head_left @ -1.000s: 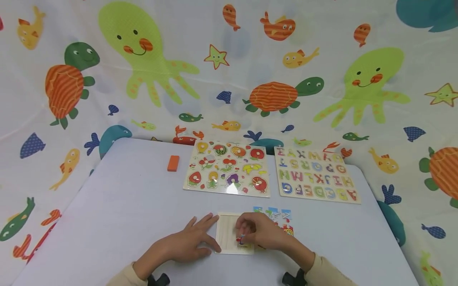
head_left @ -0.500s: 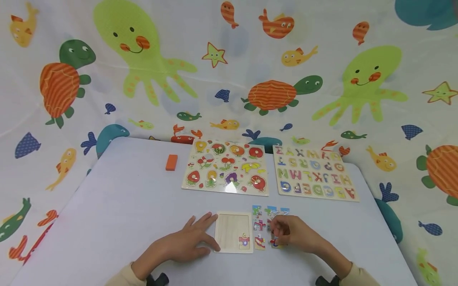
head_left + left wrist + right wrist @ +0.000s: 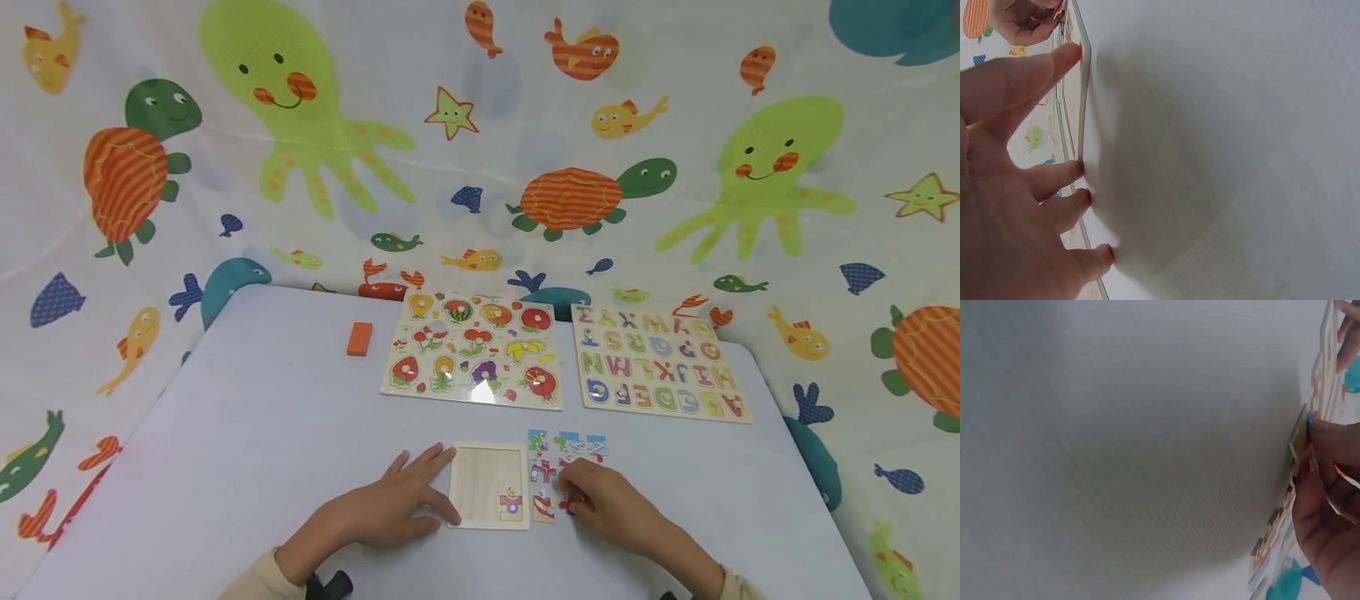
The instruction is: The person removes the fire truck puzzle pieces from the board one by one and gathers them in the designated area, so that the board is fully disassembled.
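My left hand point(image 3: 390, 512) lies spread at the left side of a small wooden puzzle tray point(image 3: 480, 475), thumb and fingertips touching its edge. One jigsaw piece point(image 3: 511, 505) sits in the tray's lower right corner. To the right of the tray, my right hand point(image 3: 611, 510) pinches a puzzle piece point(image 3: 1300, 434) between thumb and fingers. That piece is tilted close to the tabletop in the right wrist view, and the fingers hide much of it. Loose train-picture pieces lie beside the tray, among them a red one point(image 3: 543, 507) and one above it point(image 3: 542, 472).
Behind stand a fruit peg puzzle point(image 3: 472, 350) and an alphabet puzzle board point(image 3: 660, 363). An orange block point(image 3: 359, 339) lies at the back left. A curtain with sea animals point(image 3: 450, 150) hangs behind the white table point(image 3: 262, 433).
Over the last second my right hand has moved right with a puzzle piece, from above the tray to the loose pieces, and lowered there. The left hand has stayed at the tray.
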Demonstrator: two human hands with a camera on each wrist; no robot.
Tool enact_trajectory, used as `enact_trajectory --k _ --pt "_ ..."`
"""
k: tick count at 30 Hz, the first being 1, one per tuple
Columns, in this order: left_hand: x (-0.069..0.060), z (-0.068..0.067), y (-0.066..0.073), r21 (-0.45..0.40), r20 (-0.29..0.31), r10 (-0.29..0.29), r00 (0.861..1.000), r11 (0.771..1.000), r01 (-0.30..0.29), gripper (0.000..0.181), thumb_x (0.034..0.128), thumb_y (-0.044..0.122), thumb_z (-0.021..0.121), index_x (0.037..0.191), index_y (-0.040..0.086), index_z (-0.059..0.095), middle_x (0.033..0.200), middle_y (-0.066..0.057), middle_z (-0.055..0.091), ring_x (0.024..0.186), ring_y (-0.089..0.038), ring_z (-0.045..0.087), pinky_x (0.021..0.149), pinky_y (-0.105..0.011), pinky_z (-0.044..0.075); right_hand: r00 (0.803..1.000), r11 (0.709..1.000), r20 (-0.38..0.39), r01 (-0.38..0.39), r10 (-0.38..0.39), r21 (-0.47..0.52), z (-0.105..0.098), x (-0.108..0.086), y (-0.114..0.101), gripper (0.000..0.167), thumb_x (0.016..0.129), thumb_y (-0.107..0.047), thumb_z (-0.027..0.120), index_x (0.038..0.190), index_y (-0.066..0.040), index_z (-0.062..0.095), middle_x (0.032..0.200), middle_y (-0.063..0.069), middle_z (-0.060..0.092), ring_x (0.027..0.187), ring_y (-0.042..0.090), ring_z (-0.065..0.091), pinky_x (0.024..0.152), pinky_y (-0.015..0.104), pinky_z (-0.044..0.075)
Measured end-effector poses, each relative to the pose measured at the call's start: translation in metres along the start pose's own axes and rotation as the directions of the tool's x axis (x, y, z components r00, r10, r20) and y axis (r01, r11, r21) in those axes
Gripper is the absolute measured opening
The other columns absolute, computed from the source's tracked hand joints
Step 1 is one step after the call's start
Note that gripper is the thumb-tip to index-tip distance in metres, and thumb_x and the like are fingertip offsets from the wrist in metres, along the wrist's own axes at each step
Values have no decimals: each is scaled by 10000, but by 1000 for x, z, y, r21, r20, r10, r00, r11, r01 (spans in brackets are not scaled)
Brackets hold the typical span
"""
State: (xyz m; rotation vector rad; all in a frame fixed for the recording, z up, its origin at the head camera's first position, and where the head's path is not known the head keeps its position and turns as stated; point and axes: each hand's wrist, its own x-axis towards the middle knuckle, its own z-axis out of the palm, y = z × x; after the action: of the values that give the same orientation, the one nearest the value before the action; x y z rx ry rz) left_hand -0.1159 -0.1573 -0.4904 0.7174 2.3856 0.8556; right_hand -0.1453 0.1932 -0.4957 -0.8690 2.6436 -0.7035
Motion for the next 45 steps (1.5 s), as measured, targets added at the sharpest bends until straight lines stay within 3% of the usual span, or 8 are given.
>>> enact_trajectory --k 6,15,19,24,29,32,37,45 --pt "0 -1 -2 -3 -1 5 1000 1000 -5 213 921 164 735 1046 326 796 1659 -128 284 1558 -368 118 1192 -695 49 998 990 -52 32 -39 -137 3 0 -4 263 851 -40 810 1021 -181 667 940 -152 584 857 44 465 716 223 491" --pt "0 -3 1 -6 -4 13 1000 1000 -13 210 924 157 730 1055 306 797 1656 -135 290 1557 -373 120 1191 -696 45 998 981 -36 42 -50 -189 6 2 -6 244 847 -50 815 1028 -154 688 1008 -93 643 868 55 536 773 275 560" --pt "0 -4 1 -1 -5 13 1000 1000 -13 209 923 156 730 1057 302 798 1656 -134 290 1557 -370 123 1194 -691 49 995 972 -68 55 -73 -230 8 3 -7 242 842 -84 831 1023 -166 691 1020 -88 632 877 55 549 767 260 566" --pt "0 -3 0 -4 -2 6 1000 1000 -6 210 919 157 734 1048 309 799 1655 -136 292 1557 -371 122 1196 -687 48 988 971 -113 74 -102 -227 12 11 -10 272 866 -151 819 1117 -192 723 1176 -53 630 1069 123 560 834 298 564" --pt "1 -1 -1 0 -5 8 1000 1000 -8 209 915 160 737 1041 314 801 1649 -141 305 1555 -374 129 1192 -694 52 990 961 -23 128 -138 -244 17 25 -19 332 905 -247 773 1226 -311 721 1496 38 505 1407 297 411 1061 565 462" --pt "1 -1 -2 2 -3 11 1000 1000 -11 205 919 165 734 1043 314 800 1648 -142 309 1554 -378 132 1190 -698 55 981 947 55 195 -187 -255 20 34 -25 370 914 -242 752 1261 -365 711 1585 55 412 1482 350 303 1092 659 382" --pt "1 0 -2 0 7 14 1000 1000 -14 205 927 172 727 1056 315 796 1652 -140 299 1554 -381 127 1190 -698 54 955 918 147 290 -259 -269 20 42 -31 367 935 -231 742 1264 -390 715 1620 26 339 1517 340 207 1133 654 324" --pt "2 0 -3 1 6 21 1000 1000 -21 211 929 172 725 1058 323 796 1654 -138 297 1555 -377 127 1190 -697 57 943 899 170 325 -285 -293 18 44 -33 315 929 -249 767 1221 -361 733 1540 12 446 1486 319 282 1127 623 359"
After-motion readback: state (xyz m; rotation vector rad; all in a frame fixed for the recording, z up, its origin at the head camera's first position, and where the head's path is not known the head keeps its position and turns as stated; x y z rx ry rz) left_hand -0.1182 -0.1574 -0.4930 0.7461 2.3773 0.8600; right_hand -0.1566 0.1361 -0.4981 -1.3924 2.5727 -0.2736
